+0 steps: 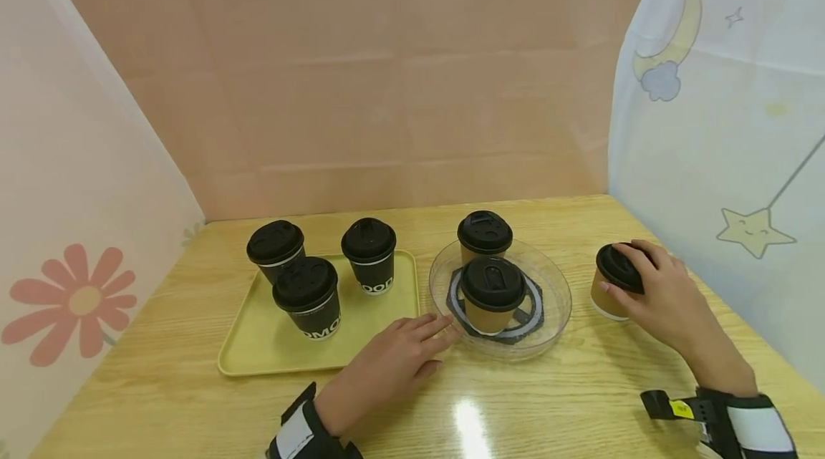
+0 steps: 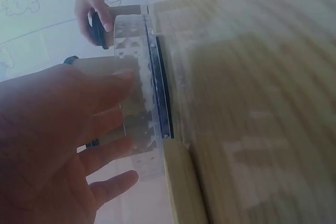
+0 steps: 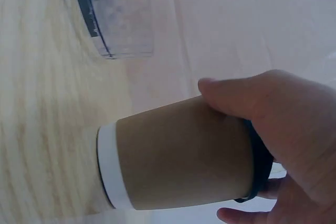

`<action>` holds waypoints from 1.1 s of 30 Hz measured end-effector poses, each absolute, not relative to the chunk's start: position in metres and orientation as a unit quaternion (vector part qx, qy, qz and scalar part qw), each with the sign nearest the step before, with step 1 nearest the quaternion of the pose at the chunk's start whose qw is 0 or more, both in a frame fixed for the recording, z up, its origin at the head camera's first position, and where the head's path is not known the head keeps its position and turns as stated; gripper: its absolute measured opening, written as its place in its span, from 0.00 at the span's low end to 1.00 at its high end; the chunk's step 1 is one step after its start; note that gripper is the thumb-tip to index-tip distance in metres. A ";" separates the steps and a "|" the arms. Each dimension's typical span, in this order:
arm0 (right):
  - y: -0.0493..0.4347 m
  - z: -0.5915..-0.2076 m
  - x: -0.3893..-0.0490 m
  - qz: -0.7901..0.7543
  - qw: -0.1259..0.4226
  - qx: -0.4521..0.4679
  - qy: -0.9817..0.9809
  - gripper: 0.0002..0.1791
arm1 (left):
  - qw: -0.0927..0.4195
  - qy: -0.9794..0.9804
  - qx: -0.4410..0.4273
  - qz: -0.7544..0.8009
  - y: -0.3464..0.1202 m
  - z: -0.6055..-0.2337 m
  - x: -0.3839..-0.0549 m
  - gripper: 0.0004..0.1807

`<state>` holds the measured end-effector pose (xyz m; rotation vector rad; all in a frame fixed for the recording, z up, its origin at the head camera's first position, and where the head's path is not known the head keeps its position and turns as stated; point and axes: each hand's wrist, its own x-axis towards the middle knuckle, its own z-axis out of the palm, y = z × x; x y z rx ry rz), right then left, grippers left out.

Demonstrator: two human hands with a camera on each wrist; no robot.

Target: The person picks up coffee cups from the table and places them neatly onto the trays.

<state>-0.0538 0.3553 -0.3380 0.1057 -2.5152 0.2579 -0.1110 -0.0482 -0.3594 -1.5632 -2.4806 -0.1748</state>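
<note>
At the right, my right hand [image 1: 673,305] grips a brown paper coffee cup [image 1: 606,296] from above, around its black lid. The right wrist view shows the cup [image 3: 176,158] upright, its white base at the wood surface, with the thumb [image 3: 236,94] along its side. My left hand [image 1: 401,359] reaches to the near left edge of a clear round dish [image 1: 509,353], fingers extended with the fingertips right at the rim. Two more brown cups with black lids stand in the dish, a front one [image 1: 488,317] and a back one [image 1: 485,233], over a dark, ring-patterned base.
Left of the dish is a yellow tray [image 1: 258,351]. On it stand three black lidded cups: a front one [image 1: 319,312], a right one [image 1: 375,273] and a back left one [image 1: 277,248]. Hanging cloths [image 1: 399,87] close off the table's back and sides.
</note>
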 end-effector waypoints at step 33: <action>0.349 -0.343 -0.055 0.105 0.318 0.018 -0.942 0.37 | 0.076 -0.853 -0.503 -0.116 -0.032 -0.358 -0.089 0.26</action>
